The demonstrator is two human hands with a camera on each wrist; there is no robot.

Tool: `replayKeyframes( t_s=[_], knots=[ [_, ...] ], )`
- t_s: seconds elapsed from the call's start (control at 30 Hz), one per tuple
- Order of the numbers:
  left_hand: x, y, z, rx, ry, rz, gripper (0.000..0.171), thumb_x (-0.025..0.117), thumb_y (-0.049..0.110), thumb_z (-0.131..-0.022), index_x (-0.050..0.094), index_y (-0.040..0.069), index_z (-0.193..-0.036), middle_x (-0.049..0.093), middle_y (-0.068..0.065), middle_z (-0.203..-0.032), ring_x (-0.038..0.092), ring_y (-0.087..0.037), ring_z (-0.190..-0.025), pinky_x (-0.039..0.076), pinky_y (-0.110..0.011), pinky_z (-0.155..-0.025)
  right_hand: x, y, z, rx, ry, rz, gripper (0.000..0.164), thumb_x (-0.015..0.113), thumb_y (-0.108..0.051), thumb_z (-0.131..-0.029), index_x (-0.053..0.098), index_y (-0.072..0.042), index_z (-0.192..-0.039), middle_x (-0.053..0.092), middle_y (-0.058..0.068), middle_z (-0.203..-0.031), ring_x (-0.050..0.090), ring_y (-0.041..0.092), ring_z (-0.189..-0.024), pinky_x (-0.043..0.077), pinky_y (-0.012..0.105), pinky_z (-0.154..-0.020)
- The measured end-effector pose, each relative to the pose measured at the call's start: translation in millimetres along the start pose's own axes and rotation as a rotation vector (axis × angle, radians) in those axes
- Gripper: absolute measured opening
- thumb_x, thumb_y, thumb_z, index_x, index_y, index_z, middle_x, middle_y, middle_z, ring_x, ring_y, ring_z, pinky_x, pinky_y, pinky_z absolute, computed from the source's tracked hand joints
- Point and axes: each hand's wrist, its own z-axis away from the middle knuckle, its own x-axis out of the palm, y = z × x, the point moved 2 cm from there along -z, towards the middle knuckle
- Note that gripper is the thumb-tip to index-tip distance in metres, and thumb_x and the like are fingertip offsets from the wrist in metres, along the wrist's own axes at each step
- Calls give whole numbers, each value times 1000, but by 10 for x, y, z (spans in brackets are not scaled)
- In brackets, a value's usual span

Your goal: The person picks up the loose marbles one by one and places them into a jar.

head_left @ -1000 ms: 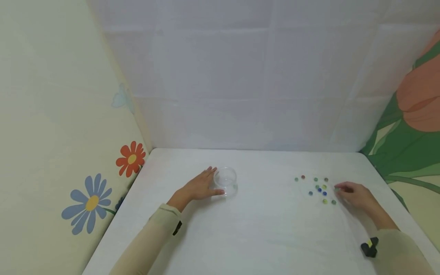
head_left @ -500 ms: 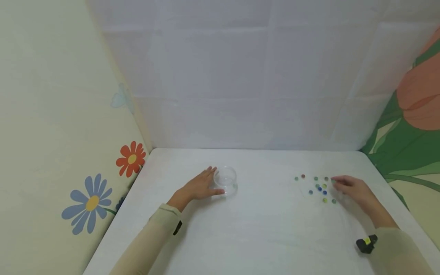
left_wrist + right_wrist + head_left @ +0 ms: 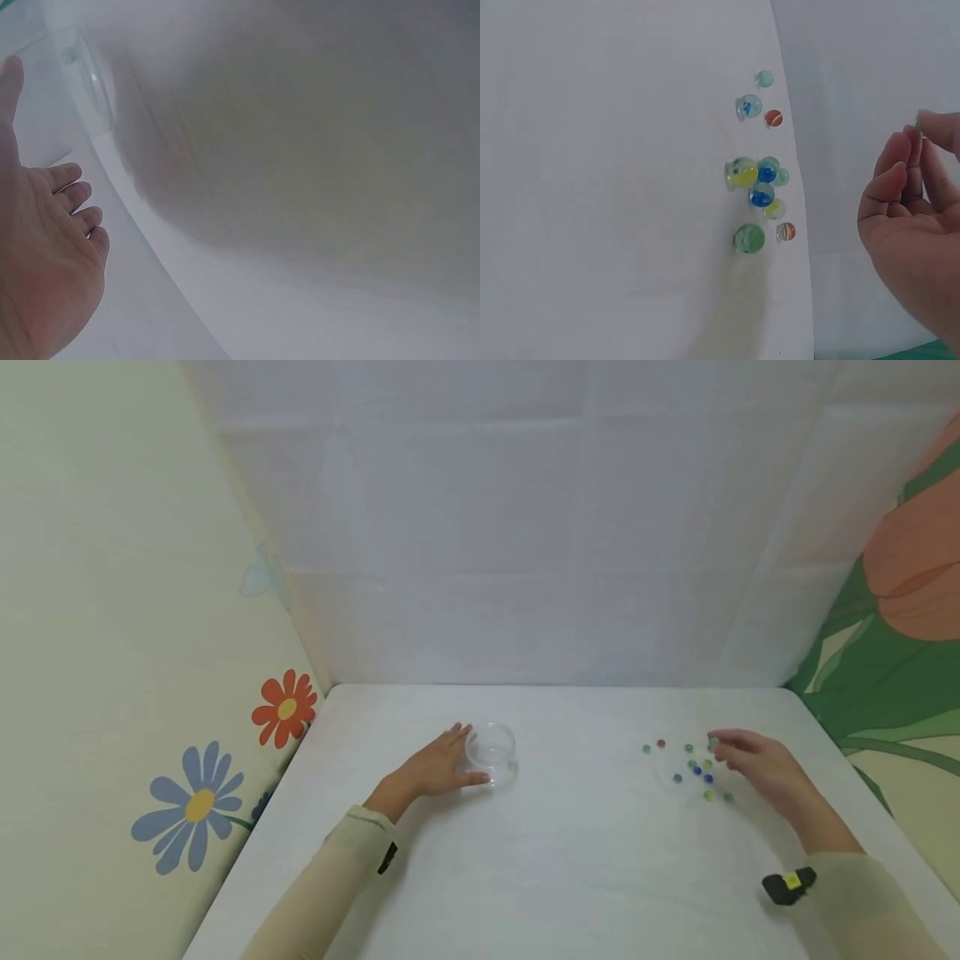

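A clear, round, open-topped container stands left of the table's middle. My left hand holds it from the left, thumb at the front and fingers toward the back. A small green marble shows through its wall in the left wrist view. My right hand is raised over the right part of the table. Between thumb and fingertips it pinches a green marble, mostly covered by the fingers in the right wrist view. Several loose glass marbles lie close by, among them a red one and a blue one.
The white table ends at a pale hanging cloth behind. Flower-patterned cloth borders the left side, and a large tulip print the right. A nearer green marble sits at one end of the loose group.
My right hand has moved up and left with the green marble, lifting away from the table and now covering a reddish marble in the head view. My left hand and the container stay put.
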Motion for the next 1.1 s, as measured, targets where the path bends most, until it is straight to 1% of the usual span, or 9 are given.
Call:
replayKeyframes(
  t_s=[0.07,0.17,0.23,0.37,0.53,0.63,0.77,0.93,1.1],
  knots=[
    [0,-4,-3,4,4,0,110,54,77,-88,18,5,-162,16,-13,-169,10,-30,-157,16,-47,-126,23,-43,-2,-8,1,-22,62,52,-41,-106,41,-1,-152,42,25,-153,53,22,-121,45,50,-106],
    [3,-8,-13,8,9,-3,110,54,78,-88,18,5,-162,16,-14,-169,11,-30,-157,16,-47,-126,56,-110,-9,-15,6,-56,60,54,-36,-105,41,-1,-152,42,23,-153,54,8,-112,48,37,-101],
    [6,-12,-19,9,10,-8,110,53,78,-88,18,5,-162,17,-14,-169,10,-30,-157,17,-47,-126,77,-151,-15,-21,8,-71,58,54,-33,-106,40,-1,-152,43,23,-152,54,5,-110,49,32,-99],
    [6,-10,-23,11,8,-8,109,54,78,-88,19,5,-162,17,-13,-169,10,-29,-157,17,-47,-126,116,-222,-13,-36,-1,-74,57,53,-33,-106,40,-2,-152,44,23,-151,53,6,-112,49,26,-97],
    [1,-4,-19,15,8,-1,108,55,75,-89,20,4,-162,17,-13,-169,10,-30,-157,17,-48,-126,163,-323,3,-83,-44,-152,56,53,-30,-107,39,1,-152,43,22,-149,55,1,-109,49,13,-90],
    [4,-7,-19,19,10,-2,107,56,74,-89,20,4,-161,17,-14,-169,10,-30,-157,17,-48,-126,202,-396,3,-95,-55,-186,56,54,-30,-106,39,1,-151,45,20,-147,57,1,-108,49,10,-88],
    [9,-10,-18,23,14,-1,106,56,73,-90,21,4,-161,17,-14,-169,11,-31,-157,17,-48,-126,269,-489,-2,-95,-57,-211,56,56,-29,-106,39,1,-151,44,18,-147,57,2,-109,49,10,-89],
    [16,-17,-17,19,13,1,107,56,74,-89,20,4,-161,17,-14,-169,11,-31,-157,18,-49,-126,370,-608,-10,-79,-53,-228,56,57,-28,-105,41,0,-151,45,19,-147,59,8,-111,50,10,-89],
    [25,-25,-21,11,9,4,108,55,77,-88,19,6,-162,16,-13,-169,11,-31,-157,18,-49,-126,434,-699,-7,-88,-69,-267,55,60,-27,-104,42,-1,-149,53,9,-134,62,12,-110,51,13,-91]
  ],
)
